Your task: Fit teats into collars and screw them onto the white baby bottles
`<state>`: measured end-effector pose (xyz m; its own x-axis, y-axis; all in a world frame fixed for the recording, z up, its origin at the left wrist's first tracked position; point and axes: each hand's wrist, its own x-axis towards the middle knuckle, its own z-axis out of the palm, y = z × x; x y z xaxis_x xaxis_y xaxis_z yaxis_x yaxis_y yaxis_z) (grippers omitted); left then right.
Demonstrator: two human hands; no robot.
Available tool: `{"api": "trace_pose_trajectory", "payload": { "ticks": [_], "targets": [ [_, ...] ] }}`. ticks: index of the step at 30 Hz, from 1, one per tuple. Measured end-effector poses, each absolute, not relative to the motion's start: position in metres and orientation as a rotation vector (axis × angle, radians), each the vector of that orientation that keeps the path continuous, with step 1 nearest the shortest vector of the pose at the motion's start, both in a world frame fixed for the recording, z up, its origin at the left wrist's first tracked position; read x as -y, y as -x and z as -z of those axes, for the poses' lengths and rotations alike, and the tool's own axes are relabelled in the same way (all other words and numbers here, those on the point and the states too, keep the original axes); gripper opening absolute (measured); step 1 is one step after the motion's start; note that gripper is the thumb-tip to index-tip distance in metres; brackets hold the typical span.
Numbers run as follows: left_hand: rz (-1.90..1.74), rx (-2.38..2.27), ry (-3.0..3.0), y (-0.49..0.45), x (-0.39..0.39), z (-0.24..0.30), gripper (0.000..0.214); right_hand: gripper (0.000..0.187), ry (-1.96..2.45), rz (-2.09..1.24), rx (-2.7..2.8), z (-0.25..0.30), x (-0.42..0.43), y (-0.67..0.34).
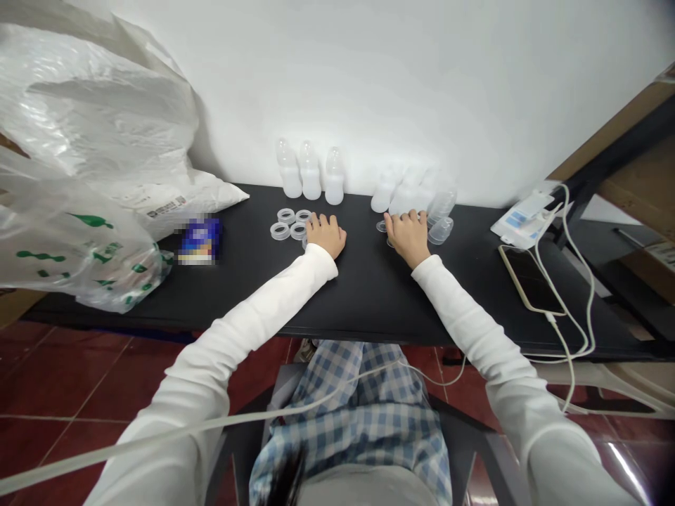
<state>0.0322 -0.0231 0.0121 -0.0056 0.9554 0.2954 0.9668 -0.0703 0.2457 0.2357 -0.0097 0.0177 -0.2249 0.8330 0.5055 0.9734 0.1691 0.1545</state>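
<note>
My left hand (325,236) lies palm down at the right edge of a group of translucent bottle collar rings (280,230), its fingers a little apart. One ring is partly covered by it. My right hand (409,237) rests palm down in front of several whitish bottles (384,190), fingers slightly spread. Small clear discs (382,226) peek out beside and under it. Right of that hand a clear dome cap (441,230) lies on its side. Between the hands and the wall stand three milky baby bottles with clear domed tops (311,172). Whatever lies beneath my palms is hidden.
Large plastic bags (95,140) fill the left of the black table (363,302), with a blue packet (200,239) beside them. At the right are a phone (531,280), a white-and-blue pack (522,218) and white cables (588,288). Another cable crosses my lap.
</note>
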Motion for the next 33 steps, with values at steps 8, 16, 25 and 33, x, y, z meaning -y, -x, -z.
{"api": "trace_pose_trajectory", "payload": {
  "ticks": [8,16,25,33],
  "targets": [
    [0.647,2.074,2.189,-0.030,0.020,-0.006,0.037,0.056,1.609,0.622,2.089,-0.019,0.011,-0.235],
    [0.582,2.088,2.225,-0.032,0.024,-0.011,0.039,0.055,1.743,0.559,2.208,-0.022,0.013,-0.233],
    [0.489,2.072,2.256,-0.028,0.024,-0.014,0.043,0.057,1.622,0.657,2.169,-0.016,0.008,-0.238],
    [0.499,2.044,2.269,-0.024,0.022,-0.013,0.041,0.049,1.594,0.692,2.145,-0.013,0.011,-0.239]
  ]
}}
